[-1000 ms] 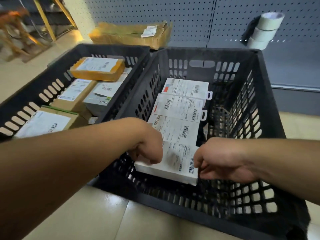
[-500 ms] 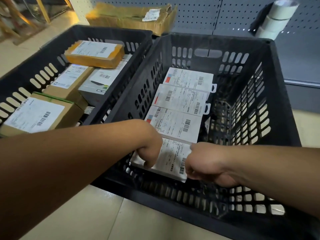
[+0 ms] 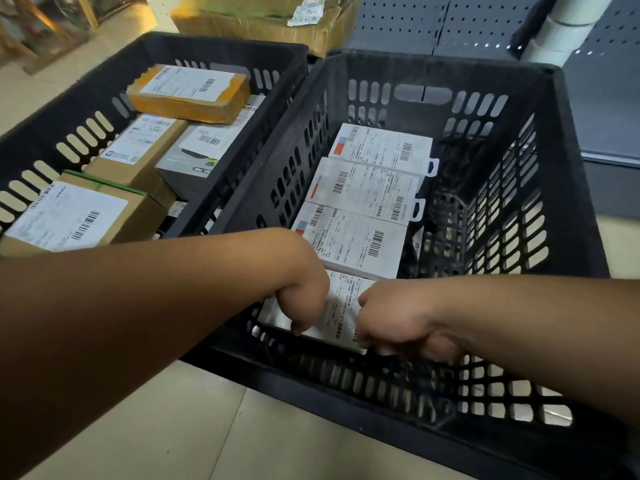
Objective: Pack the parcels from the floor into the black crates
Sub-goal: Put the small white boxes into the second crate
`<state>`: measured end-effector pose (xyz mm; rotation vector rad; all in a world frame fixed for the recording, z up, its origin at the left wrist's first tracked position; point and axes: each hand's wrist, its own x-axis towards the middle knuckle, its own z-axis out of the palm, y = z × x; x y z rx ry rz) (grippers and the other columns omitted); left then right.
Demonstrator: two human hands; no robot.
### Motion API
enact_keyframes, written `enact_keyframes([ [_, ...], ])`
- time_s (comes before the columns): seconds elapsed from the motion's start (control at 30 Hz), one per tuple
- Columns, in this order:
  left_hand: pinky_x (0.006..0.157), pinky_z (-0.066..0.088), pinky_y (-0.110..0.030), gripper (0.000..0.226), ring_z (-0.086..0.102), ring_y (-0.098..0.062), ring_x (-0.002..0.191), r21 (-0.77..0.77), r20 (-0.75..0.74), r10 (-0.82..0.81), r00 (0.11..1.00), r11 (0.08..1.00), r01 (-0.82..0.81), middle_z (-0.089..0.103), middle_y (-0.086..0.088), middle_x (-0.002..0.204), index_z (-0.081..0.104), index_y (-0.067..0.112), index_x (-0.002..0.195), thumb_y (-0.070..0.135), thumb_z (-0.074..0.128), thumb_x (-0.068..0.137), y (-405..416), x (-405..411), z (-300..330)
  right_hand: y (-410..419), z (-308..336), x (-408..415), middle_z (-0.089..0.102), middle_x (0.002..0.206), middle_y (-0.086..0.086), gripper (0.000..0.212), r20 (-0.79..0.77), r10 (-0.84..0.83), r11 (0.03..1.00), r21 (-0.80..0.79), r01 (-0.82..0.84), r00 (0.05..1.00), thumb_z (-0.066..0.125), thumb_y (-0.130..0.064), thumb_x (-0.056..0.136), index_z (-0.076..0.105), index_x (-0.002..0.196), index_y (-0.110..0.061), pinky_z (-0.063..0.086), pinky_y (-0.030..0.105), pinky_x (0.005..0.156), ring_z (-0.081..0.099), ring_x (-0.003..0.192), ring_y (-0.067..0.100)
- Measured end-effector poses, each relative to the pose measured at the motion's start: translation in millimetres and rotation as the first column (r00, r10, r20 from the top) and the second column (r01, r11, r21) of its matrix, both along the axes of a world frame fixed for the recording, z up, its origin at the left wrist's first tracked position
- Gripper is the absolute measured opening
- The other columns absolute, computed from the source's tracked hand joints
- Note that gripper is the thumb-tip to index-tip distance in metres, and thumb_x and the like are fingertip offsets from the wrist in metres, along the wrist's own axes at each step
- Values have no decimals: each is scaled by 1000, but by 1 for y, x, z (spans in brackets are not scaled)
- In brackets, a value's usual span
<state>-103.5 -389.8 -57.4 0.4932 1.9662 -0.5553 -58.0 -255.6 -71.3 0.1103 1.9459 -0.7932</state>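
Observation:
Two black crates stand side by side on the floor. In the right crate (image 3: 568, 174) three white labelled parcels lie in a row along its left wall, the farthest one (image 3: 381, 148) at the back. A fourth white parcel (image 3: 341, 311) sits low at the near end of that row. My left hand (image 3: 304, 299) grips its left end and my right hand (image 3: 391, 317) grips its right end, fingers curled under and hidden. The left crate (image 3: 86, 109) holds several brown and grey boxes, among them a yellow-taped parcel (image 3: 188, 93).
A worn cardboard box (image 3: 270, 20) lies behind the crates against a grey pegboard wall (image 3: 467, 22). Rolls of tape (image 3: 561, 32) hang at the upper right. Beige floor tiles (image 3: 194, 431) run in front of the crates. The right half of the right crate's floor is bare mesh.
Both hands have lowered the white parcel deeper into the right crate's near end and drawn closer together. The camera has tilted down and moved nearer.

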Motion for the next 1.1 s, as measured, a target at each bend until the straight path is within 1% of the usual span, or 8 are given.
enact_keyframes([
  [0.07,73,38,-30,62,52,-24,111,14,-26,17,1000,1000,-17,52,-5,145,45,14,150,44,61,98,0,-2,3,2,2,-4,46,71,6,20,-8,36,999,20,-36,999,51,2,90,49,77,-13,29,10,37,42,38,13],
  [0.2,103,45,-40,60,51,-30,133,12,-12,54,998,998,-54,48,-7,151,46,12,149,44,57,100,1,-4,8,7,11,-7,50,76,9,7,-8,102,991,88,-101,995,53,-3,93,53,97,-9,33,16,42,45,47,16],
  [0.4,91,48,-38,48,58,-26,118,28,-50,96,994,995,-95,55,-4,135,54,16,138,44,55,99,-3,-7,13,30,43,-19,59,110,9,34,-20,-158,987,-41,157,987,62,-6,91,57,124,-13,50,19,46,65,59,12],
  [0.53,111,44,-49,66,56,-27,128,9,-69,168,983,986,-168,49,-7,151,45,20,151,51,57,94,-5,-10,15,53,67,-31,66,120,15,29,-59,-345,927,-176,330,937,68,-7,89,63,117,-8,59,36,89,72,96,20],
  [0.67,108,48,-42,61,58,-23,128,104,-79,265,961,961,-256,57,-2,142,55,20,142,54,61,92,3,-17,31,79,89,-38,67,124,18,37,-30,-380,880,-320,351,925,69,-7,87,62,123,-9,58,36,94,71,103,25],
  [0.77,92,59,-35,37,68,-19,102,302,-41,502,864,830,-468,70,-2,121,67,13,123,36,68,94,17,-29,45,97,105,-39,72,116,11,20,-37,-366,855,-407,321,930,65,-11,91,77,107,-13,60,29,86,72,102,21],
  [0.87,88,61,-36,31,74,-14,102,477,17,584,811,708,-520,74,3,115,66,16,123,30,64,96,41,-40,61,121,118,-38,75,96,6,24,-79,-422,826,-445,347,903,60,-14,95,81,83,-14,61,27,79,71,91,19],
  [1.1,77,62,-29,18,76,-3,80,820,-36,676,736,441,-365,76,7,105,71,20,110,26,62,96,107,-54,91,185,138,-40,68,120,21,33,-192,-599,752,-470,463,778,59,-14,95,60,126,-2,61,30,80,69,111,28],
])
